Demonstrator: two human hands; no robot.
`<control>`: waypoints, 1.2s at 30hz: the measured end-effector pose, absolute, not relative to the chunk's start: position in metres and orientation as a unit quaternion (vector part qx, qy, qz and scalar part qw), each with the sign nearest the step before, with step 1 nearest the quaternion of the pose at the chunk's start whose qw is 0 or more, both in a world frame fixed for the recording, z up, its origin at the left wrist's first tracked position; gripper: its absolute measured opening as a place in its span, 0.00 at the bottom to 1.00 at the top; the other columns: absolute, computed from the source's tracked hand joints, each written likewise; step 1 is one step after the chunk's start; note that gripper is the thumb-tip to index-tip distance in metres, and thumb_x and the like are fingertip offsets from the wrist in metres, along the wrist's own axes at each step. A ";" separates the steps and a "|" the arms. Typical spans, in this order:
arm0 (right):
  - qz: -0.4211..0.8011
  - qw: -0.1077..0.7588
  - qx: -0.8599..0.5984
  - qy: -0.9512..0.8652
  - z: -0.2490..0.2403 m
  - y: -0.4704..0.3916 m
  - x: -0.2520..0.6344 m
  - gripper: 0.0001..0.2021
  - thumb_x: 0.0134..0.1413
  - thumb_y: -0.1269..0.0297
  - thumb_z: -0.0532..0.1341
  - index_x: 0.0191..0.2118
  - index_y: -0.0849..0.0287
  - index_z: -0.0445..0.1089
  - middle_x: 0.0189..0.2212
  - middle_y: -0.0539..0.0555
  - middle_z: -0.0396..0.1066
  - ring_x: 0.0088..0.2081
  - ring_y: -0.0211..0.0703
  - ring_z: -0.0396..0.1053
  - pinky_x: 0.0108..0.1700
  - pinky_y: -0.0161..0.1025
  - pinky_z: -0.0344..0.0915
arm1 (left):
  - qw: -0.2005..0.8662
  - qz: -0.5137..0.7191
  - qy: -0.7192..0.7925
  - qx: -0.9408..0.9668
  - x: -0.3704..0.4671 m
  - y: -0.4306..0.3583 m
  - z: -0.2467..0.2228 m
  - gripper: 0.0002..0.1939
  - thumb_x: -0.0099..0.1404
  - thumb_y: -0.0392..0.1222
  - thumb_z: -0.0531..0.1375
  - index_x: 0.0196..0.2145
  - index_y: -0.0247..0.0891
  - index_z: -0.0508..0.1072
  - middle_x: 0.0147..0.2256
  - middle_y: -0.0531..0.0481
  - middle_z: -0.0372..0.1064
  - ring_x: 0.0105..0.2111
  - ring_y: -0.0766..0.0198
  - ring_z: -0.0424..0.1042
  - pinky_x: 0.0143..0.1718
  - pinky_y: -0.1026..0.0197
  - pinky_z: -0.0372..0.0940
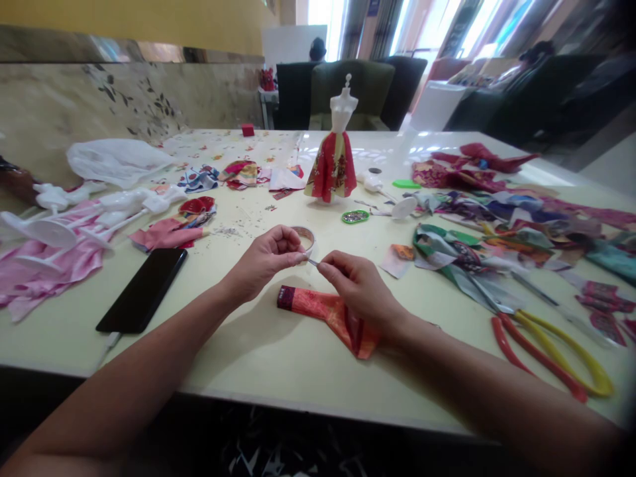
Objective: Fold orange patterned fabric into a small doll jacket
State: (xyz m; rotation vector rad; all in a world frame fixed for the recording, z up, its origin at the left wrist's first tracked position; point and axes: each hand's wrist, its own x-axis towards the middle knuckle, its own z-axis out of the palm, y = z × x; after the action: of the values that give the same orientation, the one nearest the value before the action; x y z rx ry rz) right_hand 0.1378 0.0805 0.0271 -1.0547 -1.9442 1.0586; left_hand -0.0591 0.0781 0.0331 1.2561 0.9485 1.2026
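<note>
Near the middle of the table, the fingertips of my two hands almost meet. My left hand (265, 262) is closed in a pinch on something too small to name. A thin pointed metal tool (312, 262) sticks out of the pinched fingers of my right hand (360, 285), its tip at my left fingertips. Just behind them a roll of tape (309, 237) lies on the table. Below my right hand is a small orange-red cloth garment (318, 305) with a dark purple band, partly hidden by the wrist. A green dish (354, 216) of small shiny bits sits beyond.
A white mini dress form (344, 109) wears a red and gold skirt (332, 165). Scissors (541, 344) and fabric scraps (462, 245) lie right. A phone (143, 289) with a cable, white stands (104, 212) and a plastic bag (116, 161) are left. Two people sit farther back.
</note>
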 end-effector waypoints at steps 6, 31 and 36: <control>0.317 0.330 -0.438 -0.774 0.026 0.078 0.140 0.13 0.64 0.56 0.55 0.33 0.58 0.69 0.24 0.47 0.66 0.27 0.36 0.59 0.31 0.34 0.52 | 0.539 0.502 0.401 0.544 -0.057 0.077 0.033 0.13 0.55 0.36 0.69 0.33 0.35 0.68 0.31 0.55 0.68 0.33 0.71 0.68 0.38 0.66 0.63; 0.183 0.281 -0.441 -0.832 0.026 0.079 0.143 0.12 0.65 0.56 0.56 0.36 0.57 0.71 0.25 0.48 0.70 0.26 0.36 0.62 0.30 0.34 0.50 | 0.544 0.461 0.407 0.570 -0.057 0.075 0.032 0.13 0.57 0.37 0.68 0.35 0.36 0.67 0.31 0.54 0.68 0.32 0.70 0.67 0.37 0.65 0.63; 0.196 0.284 -0.444 -0.827 0.026 0.079 0.143 0.12 0.64 0.56 0.56 0.35 0.57 0.71 0.24 0.48 0.69 0.25 0.36 0.61 0.30 0.34 0.50 | 0.546 0.454 0.408 0.574 -0.057 0.074 0.032 0.13 0.56 0.36 0.67 0.35 0.36 0.67 0.31 0.54 0.68 0.33 0.69 0.67 0.38 0.64 0.63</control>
State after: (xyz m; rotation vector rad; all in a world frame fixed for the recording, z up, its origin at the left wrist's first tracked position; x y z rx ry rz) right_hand 0.1432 0.0791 0.0259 -1.1888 -2.2127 0.5232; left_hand -0.0570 0.0744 0.0319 1.3613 0.9679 1.0761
